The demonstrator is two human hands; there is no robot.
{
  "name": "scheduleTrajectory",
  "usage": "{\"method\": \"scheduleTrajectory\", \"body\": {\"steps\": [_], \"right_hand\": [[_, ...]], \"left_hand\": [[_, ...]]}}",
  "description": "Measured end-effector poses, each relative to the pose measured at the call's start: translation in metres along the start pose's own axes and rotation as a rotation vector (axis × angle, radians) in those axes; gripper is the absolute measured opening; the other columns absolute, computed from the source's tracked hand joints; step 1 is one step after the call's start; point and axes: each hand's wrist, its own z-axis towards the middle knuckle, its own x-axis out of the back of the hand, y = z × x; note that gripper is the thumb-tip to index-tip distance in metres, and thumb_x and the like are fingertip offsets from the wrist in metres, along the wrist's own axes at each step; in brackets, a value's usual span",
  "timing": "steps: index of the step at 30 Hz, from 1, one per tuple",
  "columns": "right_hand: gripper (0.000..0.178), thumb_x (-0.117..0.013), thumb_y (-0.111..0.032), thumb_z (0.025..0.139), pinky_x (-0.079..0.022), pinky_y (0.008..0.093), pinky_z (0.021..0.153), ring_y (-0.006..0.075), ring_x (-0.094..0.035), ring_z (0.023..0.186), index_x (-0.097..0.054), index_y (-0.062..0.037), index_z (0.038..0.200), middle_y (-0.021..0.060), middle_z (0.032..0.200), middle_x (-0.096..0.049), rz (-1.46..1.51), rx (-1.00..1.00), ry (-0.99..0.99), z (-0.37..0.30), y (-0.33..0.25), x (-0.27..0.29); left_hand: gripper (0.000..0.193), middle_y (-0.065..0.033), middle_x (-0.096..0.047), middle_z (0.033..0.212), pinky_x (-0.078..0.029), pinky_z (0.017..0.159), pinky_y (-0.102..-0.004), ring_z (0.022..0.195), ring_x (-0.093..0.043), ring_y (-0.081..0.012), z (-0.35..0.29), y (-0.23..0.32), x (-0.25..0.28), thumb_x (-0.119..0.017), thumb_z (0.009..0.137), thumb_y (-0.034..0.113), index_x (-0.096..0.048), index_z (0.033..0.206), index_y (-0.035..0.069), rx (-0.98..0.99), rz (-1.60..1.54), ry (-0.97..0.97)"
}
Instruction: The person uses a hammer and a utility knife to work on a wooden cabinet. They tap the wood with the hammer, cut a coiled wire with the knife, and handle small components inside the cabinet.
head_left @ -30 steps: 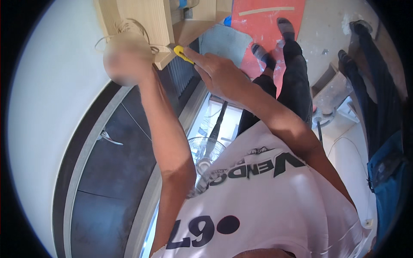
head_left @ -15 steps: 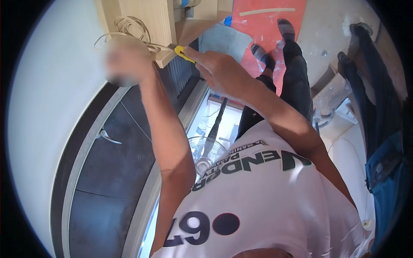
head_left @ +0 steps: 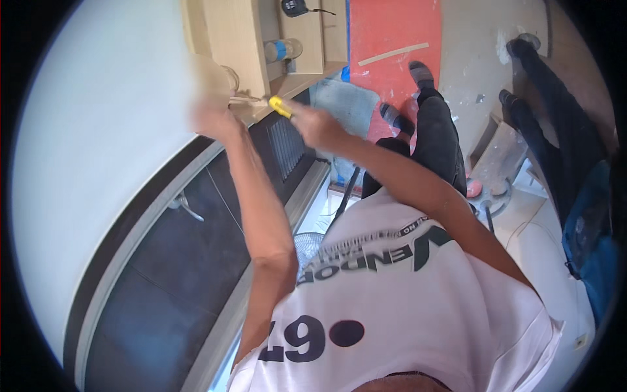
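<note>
My right hand (head_left: pixel 320 127) is closed around a yellow utility knife (head_left: pixel 281 106). The knife's tip end points at the lower front corner of a light wooden cabinet (head_left: pixel 238 46), where a thin pale strip (head_left: pixel 243 98) sticks out. Part of that strip curls in loops beside the cabinet panel. My left hand (head_left: pixel 219 121) is at the strip, left of the knife, close to the white wall. Its fingers are smeared, so their grip cannot be made out.
A jar with a blue band (head_left: pixel 284 49) and a black tape measure (head_left: pixel 294 7) lie in the cabinet. Below is a dark panelled door (head_left: pixel 176 261) with a handle. A fan (head_left: pixel 307 247) stands beneath me. Another person's legs (head_left: pixel 548 144) are at right, beyond a red board (head_left: pixel 395 32).
The view has shifted, showing more of the cabinet's inside, with the tape measure now visible. Both hands appear lower in the picture and remain at the cabinet corner. The knife stays in my right hand.
</note>
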Motion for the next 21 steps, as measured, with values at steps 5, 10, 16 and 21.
{"method": "scheduleTrajectory", "body": {"steps": [5, 10, 16, 21], "right_hand": [[0.046, -0.052, -0.024, 0.1, -0.053, 0.0444, 0.082, 0.0406, -0.066, 0.095, -0.047, -0.0033, 0.14, 0.0271, 0.105, -0.066, -0.179, -0.174, 0.05, 0.007, 0.031, 0.126], [0.04, -0.05, -0.019, 0.1, -0.053, 0.0438, 0.08, 0.0378, -0.069, 0.091, -0.054, -0.0043, 0.136, 0.0264, 0.101, -0.068, -0.617, -0.294, 0.175, -0.055, 0.082, 0.309], [0.035, -0.053, -0.02, 0.099, -0.054, 0.045, 0.074, 0.0347, -0.07, 0.078, -0.058, -0.0014, 0.129, 0.0239, 0.088, -0.068, -1.085, -0.272, 0.199, -0.185, 0.127, 0.435], [0.026, -0.054, -0.018, 0.099, -0.054, 0.0376, 0.064, 0.0215, -0.067, 0.065, -0.062, 0.0006, 0.115, 0.0139, 0.077, -0.067, -0.855, -0.73, 0.155, -0.196, 0.124, 0.425]], "left_hand": [[0.012, -0.0095, -0.057, 0.077, -0.045, 0.053, -0.0313, 0.057, -0.053, -0.02, -0.091, 0.076, 0.037, -0.055, 0.096, 0.005, -0.053, 0.087, -0.003, -0.181, 0.306, -0.079], [0.009, -0.0191, -0.064, 0.087, -0.049, 0.069, -0.0432, 0.081, -0.063, -0.0351, -0.167, -0.043, 0.142, -0.065, 0.088, 0.01, -0.062, 0.089, 0.002, -0.38, 0.812, -0.512], [0.038, -0.0221, -0.069, 0.108, -0.051, 0.087, -0.0461, 0.105, -0.065, -0.0388, -0.241, -0.127, 0.199, -0.071, 0.081, 0.02, -0.067, 0.114, 0.002, 0.219, 1.252, -1.051], [0.04, -0.0221, -0.07, 0.105, -0.051, 0.086, -0.0464, 0.099, -0.066, -0.0402, -0.206, -0.1, 0.123, -0.069, 0.083, 0.019, -0.065, 0.118, 0.001, 0.037, 0.871, -0.674]]}}
